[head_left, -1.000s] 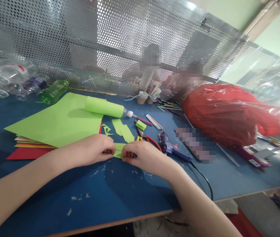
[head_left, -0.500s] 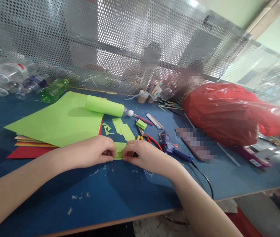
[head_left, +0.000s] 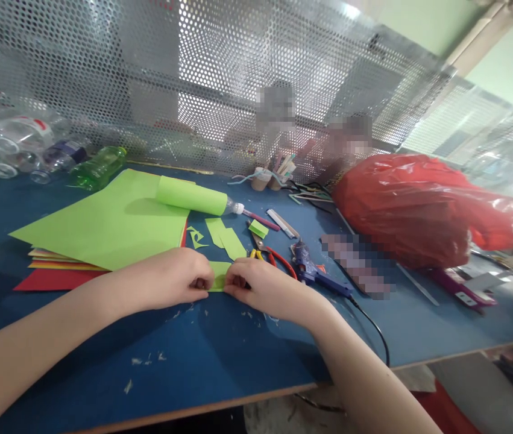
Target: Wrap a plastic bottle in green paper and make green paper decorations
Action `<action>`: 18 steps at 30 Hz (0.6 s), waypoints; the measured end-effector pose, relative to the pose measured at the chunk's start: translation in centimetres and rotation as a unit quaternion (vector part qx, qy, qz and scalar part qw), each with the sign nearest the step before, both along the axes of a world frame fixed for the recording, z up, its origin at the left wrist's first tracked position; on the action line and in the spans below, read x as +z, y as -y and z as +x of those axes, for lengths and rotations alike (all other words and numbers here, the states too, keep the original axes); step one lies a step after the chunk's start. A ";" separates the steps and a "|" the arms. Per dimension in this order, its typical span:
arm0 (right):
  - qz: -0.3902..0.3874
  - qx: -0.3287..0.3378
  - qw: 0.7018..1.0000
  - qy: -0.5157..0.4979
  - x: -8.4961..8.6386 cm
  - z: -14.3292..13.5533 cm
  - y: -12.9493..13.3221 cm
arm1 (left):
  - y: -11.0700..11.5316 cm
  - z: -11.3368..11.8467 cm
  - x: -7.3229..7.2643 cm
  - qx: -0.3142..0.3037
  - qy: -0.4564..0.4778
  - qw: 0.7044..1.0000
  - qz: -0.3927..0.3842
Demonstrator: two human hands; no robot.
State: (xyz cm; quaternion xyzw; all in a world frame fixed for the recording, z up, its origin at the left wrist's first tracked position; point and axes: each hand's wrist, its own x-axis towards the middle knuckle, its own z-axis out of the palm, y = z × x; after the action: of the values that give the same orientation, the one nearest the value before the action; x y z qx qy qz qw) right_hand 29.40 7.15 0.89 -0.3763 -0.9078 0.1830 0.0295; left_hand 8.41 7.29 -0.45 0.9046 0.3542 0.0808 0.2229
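A small strip of green paper [head_left: 218, 276] lies flat on the blue table, pinched at both ends. My left hand [head_left: 182, 277] has its fingers closed on the strip's left end, and my right hand [head_left: 260, 283] grips the right end. Just beyond them are two cut green paper pieces [head_left: 233, 243] and some angular green scraps [head_left: 197, 237]. Close to my right hand lie scissors [head_left: 283, 261] with red handles, yellow handles of another tool [head_left: 256, 254], and a small folded green paper [head_left: 258, 228]. My fingers hide the strip's ends.
A paper stack [head_left: 97, 223], green on top, lies left; a bottle wrapped in green paper [head_left: 193, 196] rests on it. Right are a blue glue gun [head_left: 313, 268] with its cord and a big red plastic bag [head_left: 410, 205]. Plastic bottles [head_left: 100, 167] stand far left by a perforated metal screen [head_left: 229, 78].
Both hands stay on the green paper strip with hardly any movement. The camera view has shifted very slightly.
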 end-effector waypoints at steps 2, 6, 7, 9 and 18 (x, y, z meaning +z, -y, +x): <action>-0.001 0.004 1.000 -0.006 0.0 0.0 0.0 | -0.1 0.0 -0.1 -0.004 0.007 1.000 0.001; 0.002 0.014 0.999 -0.050 -0.2 0.2 -0.2 | -0.2 0.0 -0.3 -0.004 0.027 1.000 0.000; 0.000 0.019 0.998 -0.058 -0.3 0.3 -0.2 | -0.1 0.0 -0.3 -0.003 0.030 1.000 0.000; -0.006 0.029 0.998 -0.060 -0.3 0.3 -0.4 | 0.0 0.0 -0.2 0.000 0.030 1.000 -0.001; -0.014 0.026 0.999 -0.034 0.1 0.3 -0.4 | 0.0 0.0 0.1 0.000 0.008 1.000 -0.011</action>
State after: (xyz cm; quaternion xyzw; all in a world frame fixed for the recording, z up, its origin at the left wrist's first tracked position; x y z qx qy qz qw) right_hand 29.68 7.58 0.97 -0.3468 -0.9130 0.2088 0.0501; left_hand 8.44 7.29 -0.36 0.9016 0.3527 0.0845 0.2356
